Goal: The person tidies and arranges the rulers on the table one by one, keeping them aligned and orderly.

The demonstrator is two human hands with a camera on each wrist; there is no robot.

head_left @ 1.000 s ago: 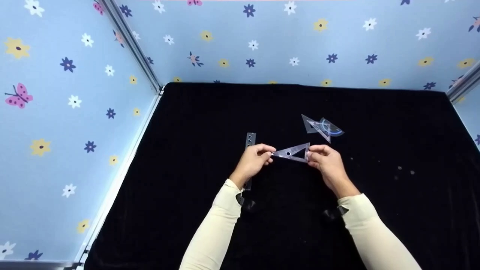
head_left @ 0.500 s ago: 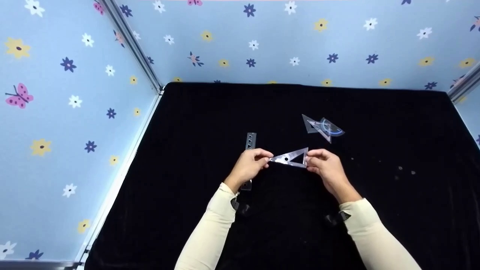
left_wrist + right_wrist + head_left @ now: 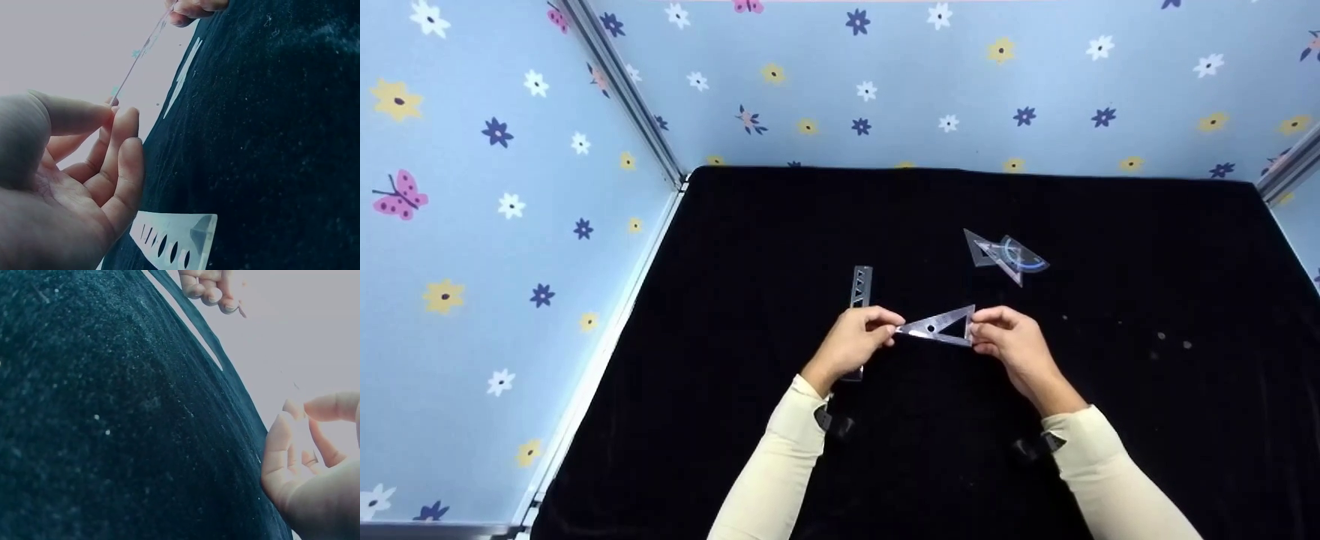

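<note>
A clear set square (image 3: 919,328), long and narrow with a round hole and a triangular cutout, is stretched between both hands. My left hand (image 3: 855,339) pinches its sharp tip between thumb and forefinger. At the short end, my right hand (image 3: 1014,341) pinches the edge the same way. In the left wrist view the set square (image 3: 138,61) appears almost edge-on, raised above the black cloth. Beneath my left hand lies a clear ruler (image 3: 862,281) with triangular cutouts, its middle hidden by that hand. The ruler's end (image 3: 198,236) also shows low in the left wrist view.
Beyond my right hand, a second set square (image 3: 976,251), a thin triangular piece (image 3: 1003,265) and a protractor with a blue arc (image 3: 1030,256) overlap on the black cloth (image 3: 780,225). Flower-patterned panels (image 3: 825,82) wall in the back and left. Small pale specks dot the cloth at right.
Both hands have drawn the set square toward the body, and slightly left, keeping their pinch on it. More of the ruler's far end shows. The overlapping pieces have stayed put.
</note>
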